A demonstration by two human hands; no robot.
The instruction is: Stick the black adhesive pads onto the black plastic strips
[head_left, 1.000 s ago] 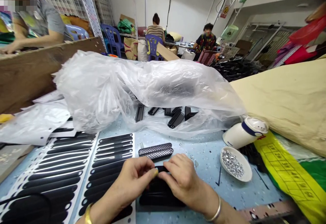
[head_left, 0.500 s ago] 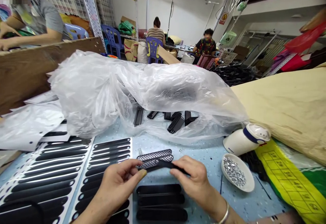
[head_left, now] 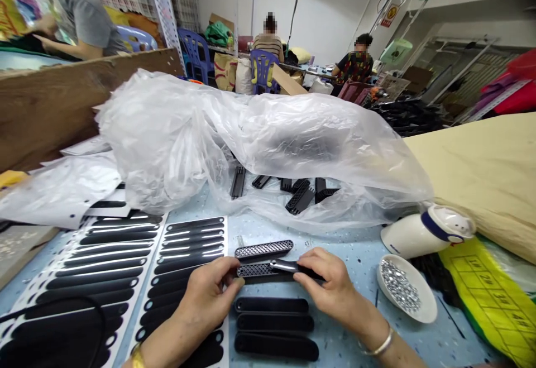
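A glossy black strip [head_left: 285,266] slants over the nearer textured piece [head_left: 252,270], in the middle of the surface [head_left: 337,345]. The right hand [head_left: 329,278] pinches the strip by its right end, which leaves the left end free. The left hand [head_left: 213,290] has thumb and forefinger at that piece's left end, perhaps to steady it; whether they grip, I cannot tell. Beyond lies another textured piece [head_left: 263,249]; nearer, three smooth pieces [head_left: 275,322] lie in a row, probably kept within reach. Left are sheets of black strips [head_left: 188,270]; right, a bowl [head_left: 427,315] of metal bits [head_left: 397,287], likely contained against scattering.
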